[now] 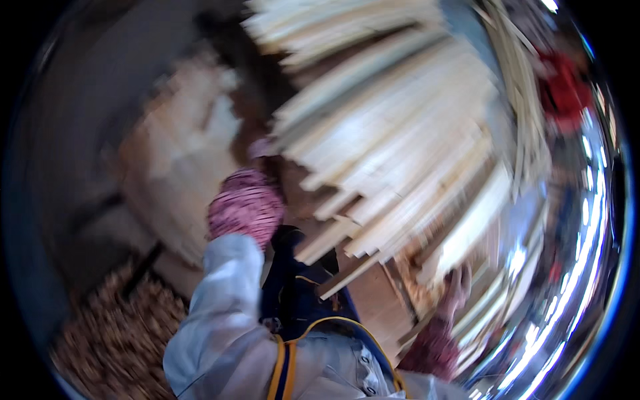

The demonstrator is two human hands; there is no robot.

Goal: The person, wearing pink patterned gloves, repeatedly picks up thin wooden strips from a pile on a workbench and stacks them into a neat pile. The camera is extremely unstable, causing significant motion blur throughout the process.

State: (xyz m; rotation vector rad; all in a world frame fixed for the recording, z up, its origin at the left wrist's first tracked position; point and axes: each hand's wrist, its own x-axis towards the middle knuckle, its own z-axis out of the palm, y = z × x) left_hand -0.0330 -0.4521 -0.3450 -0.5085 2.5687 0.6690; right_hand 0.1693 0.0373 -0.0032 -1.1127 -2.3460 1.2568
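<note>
Pale wooden strips [400,133] are spread close together ahead and to the right of the yellow-edged dark garment [310,300], their near ends staggered. Ahead and left of the garment, the left hand [261,148] is seen near the strips; to its right, the right hand [457,287] is seen beside a strip's end. Whether the hands are closed on anything cannot be told through the blur. Small brown pieces [120,340] are heaped left of the garment.

We get deep shadow at left, streaky white glare at right — blur smears the wood strips [400,140], the edges warp.
</note>
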